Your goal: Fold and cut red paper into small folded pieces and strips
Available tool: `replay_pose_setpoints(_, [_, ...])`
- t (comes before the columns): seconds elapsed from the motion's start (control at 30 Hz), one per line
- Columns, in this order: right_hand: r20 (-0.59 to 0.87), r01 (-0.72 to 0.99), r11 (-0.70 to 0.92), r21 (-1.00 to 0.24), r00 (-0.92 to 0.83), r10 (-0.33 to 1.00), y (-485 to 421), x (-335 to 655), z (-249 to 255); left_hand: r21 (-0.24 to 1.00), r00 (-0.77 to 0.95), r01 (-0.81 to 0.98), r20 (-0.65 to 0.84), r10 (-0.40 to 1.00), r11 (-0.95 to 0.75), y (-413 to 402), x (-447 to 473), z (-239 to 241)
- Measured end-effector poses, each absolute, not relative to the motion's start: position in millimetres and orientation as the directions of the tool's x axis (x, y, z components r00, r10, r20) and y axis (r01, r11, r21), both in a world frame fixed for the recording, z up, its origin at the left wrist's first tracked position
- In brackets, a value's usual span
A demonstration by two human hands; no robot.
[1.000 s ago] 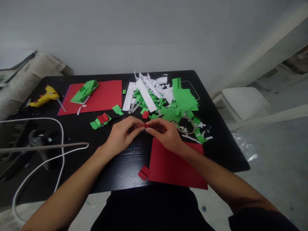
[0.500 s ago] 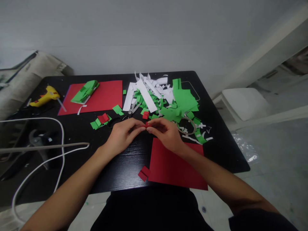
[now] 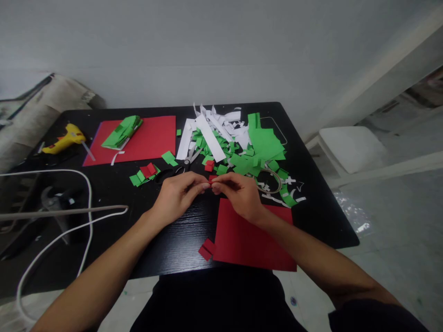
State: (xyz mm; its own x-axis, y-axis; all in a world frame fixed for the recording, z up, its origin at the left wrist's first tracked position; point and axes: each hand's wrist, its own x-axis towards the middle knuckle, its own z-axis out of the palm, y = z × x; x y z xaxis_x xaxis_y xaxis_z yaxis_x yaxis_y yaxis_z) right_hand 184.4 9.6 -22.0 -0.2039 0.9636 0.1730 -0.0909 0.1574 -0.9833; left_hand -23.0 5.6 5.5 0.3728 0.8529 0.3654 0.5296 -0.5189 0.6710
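Between the fingertips of both hands is a small piece of red paper (image 3: pixel 210 182), mostly covered by the fingers. My left hand (image 3: pixel 180 191) pinches it from the left, and my right hand (image 3: pixel 240 192) pinches it from the right. Just beyond the fingers lies a small folded red paper piece (image 3: pixel 209 165). A large red sheet (image 3: pixel 254 237) is under my right wrist, with a small creased red piece (image 3: pixel 206 249) at its lower left corner. Scissors (image 3: pixel 188 161) lie beyond my left hand, blades partly spread.
White paper strips (image 3: pixel 211 136) and green paper scraps (image 3: pixel 265 145) heap at the back. A tape roll (image 3: pixel 272 180) lies right. Left are a yellow glue gun (image 3: pixel 67 138), another red sheet (image 3: pixel 155 138) bearing a green bundle (image 3: pixel 122 132), pliers (image 3: pixel 53 203) and a white cable (image 3: pixel 92 226).
Both hands stay together in nearly the same place, a few pixels lower. The fingers have shifted slightly on the small red paper. The objects on the table look unmoved.
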Motion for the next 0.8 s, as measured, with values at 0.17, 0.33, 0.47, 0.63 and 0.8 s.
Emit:
replay_pose_setpoints(0.17, [0.152, -0.067, 0.141, -0.988, -0.211, 0.966, 10.0, 184.6, -21.3, 0.669, 0.401, 0.552, 0.310, 0.862, -0.498, 6.5, -21.2, 9.2])
replay_pose_setpoints(0.33, [0.149, -0.071, 0.136, -0.988, -0.226, 0.963, 10.8, 185.0, -19.1, 0.666, 0.451, 0.524, 0.312, 0.836, -0.531, 6.0, -19.8, 13.1])
replay_pose_setpoints(0.47, [0.155, -0.068, 0.143, -0.987, -0.229, 0.961, 11.1, 185.5, -17.2, 0.684, 0.414, 0.513, 0.331, 0.848, -0.518, 3.7, -19.1, 12.8])
replay_pose_setpoints(0.63, [0.145, -0.045, 0.138, -0.989, -0.252, 0.957, 12.8, 185.8, -21.2, 0.696, 0.411, 0.504, 0.328, 0.851, -0.512, 4.3, -18.9, 10.3])
replay_pose_setpoints(0.8, [0.127, -0.014, 0.128, -0.992, -0.285, 0.950, 14.0, 186.8, -25.2, 0.667, 0.462, 0.508, 0.324, 0.826, -0.546, 6.9, -20.0, 9.3])
